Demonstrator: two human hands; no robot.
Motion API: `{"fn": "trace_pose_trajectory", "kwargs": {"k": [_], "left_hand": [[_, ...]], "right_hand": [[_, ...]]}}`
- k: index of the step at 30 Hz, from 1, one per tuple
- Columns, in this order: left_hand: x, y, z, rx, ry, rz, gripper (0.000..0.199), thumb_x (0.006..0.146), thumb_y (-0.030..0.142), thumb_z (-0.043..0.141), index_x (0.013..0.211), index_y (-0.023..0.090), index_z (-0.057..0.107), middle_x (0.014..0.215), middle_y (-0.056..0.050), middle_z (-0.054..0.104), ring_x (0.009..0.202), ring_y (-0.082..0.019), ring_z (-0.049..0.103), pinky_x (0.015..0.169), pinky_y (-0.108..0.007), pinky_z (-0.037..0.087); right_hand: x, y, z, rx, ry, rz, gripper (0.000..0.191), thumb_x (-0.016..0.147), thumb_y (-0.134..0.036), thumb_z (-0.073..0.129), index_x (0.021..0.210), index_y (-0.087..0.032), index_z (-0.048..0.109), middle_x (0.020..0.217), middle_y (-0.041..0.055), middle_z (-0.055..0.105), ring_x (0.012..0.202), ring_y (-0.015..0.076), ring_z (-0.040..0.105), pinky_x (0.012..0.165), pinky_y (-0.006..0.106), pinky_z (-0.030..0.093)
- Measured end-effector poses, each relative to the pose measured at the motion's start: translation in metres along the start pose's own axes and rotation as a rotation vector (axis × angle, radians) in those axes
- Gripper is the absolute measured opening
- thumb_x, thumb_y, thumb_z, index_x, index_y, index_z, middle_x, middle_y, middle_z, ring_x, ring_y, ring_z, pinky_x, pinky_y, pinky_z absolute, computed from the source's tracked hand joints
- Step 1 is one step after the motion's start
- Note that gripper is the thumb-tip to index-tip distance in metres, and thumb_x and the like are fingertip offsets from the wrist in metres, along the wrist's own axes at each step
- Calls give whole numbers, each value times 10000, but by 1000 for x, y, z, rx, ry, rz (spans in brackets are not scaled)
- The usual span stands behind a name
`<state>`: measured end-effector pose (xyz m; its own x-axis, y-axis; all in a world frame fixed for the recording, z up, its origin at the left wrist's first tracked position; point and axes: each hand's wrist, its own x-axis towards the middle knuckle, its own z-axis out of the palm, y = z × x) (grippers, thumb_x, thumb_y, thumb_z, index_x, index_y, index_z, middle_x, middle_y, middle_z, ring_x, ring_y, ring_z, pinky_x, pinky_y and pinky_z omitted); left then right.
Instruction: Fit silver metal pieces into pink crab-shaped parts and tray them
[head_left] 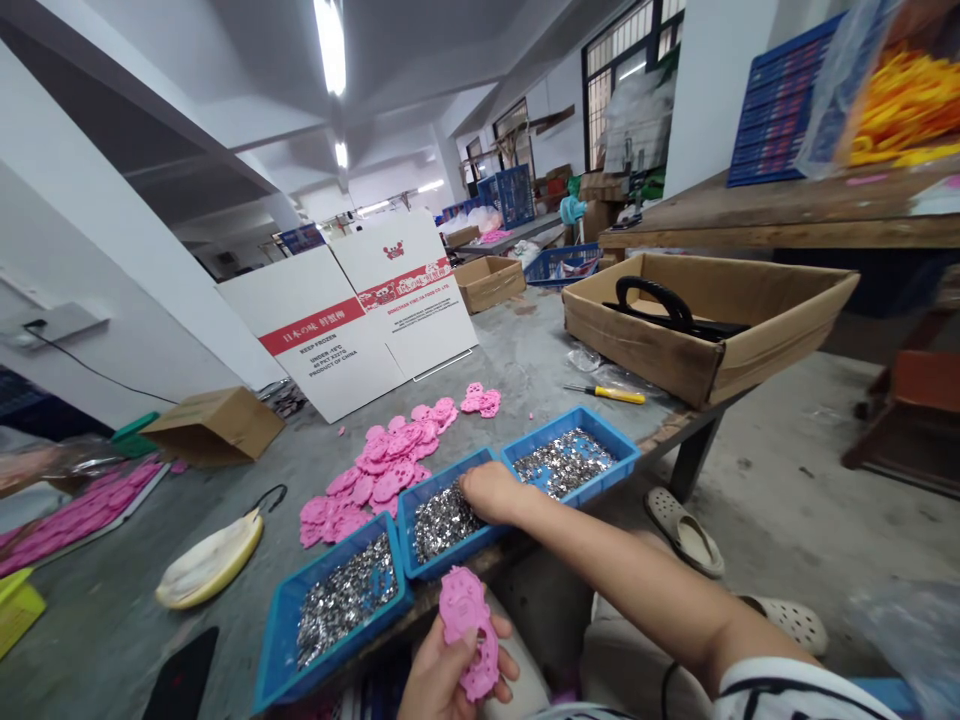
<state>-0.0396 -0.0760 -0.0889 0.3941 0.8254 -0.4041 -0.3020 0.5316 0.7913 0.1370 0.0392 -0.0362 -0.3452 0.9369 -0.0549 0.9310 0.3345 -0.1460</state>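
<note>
While the left hand (439,668) grips a molded pink plastic part (462,604) just before the near edge of the grey workbench (517,345), thumb across its face, the right hand (492,490) reaches into the middle blue tray (450,561), which holds small shiny metal pieces (441,528). The two hands are apart; whether the right fingers are closed on a piece cannot be told, since their tips are hidden.

Judged from this arrangement, handling of the held part is under way and probably unfinished, with one hand on the pink part and the other among the metal. Whether the part already bears any metal is too small to tell.

Supplies appear ample. Metal pieces cover much of the left blue tray (345,648) and the right blue tray (600,484), although blue bottom shows through in both. Beyond the trays lies a loose heap of pink parts (394,462), with a small pink cluster (481,400) to its far right; more pink pieces (94,510) lie at the left of the scene. Which group is finished and which awaits handling cannot be established, so the share completed is uncertain.
</note>
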Motion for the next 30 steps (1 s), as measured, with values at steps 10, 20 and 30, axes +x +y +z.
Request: {"fn": "trace_pose_trajectory", "kwargs": {"k": [10, 20, 30], "left_hand": [[-1, 11, 10, -23, 277, 148, 491, 556, 324, 882, 917, 138, 606, 791, -71, 720, 552, -142, 628, 465, -225, 468], [11, 29, 22, 98, 476, 482, 620, 516, 308, 864, 1022, 161, 539, 592, 15, 666, 450, -113, 579, 458, -196, 440], [11, 25, 22, 66, 500, 489, 618, 463, 337, 867, 972, 153, 568, 542, -5, 658, 445, -135, 581, 418, -190, 433]], "right_hand": [[-8, -1, -12, 181, 103, 12, 338, 850, -54, 506, 1153, -82, 654, 1139, 201, 704, 1073, 271, 676, 850, 322, 503], [-47, -46, -14, 925, 14, -221, 298, 798, -96, 689, 1082, -161, 628, 693, -58, 640, 698, 105, 626, 653, 179, 428], [-48, -44, -5, 1031, 4, -158, 261, 754, -99, 729, 981, -178, 630, 667, -77, 590, 658, 89, 565, 619, 182, 386]]}}
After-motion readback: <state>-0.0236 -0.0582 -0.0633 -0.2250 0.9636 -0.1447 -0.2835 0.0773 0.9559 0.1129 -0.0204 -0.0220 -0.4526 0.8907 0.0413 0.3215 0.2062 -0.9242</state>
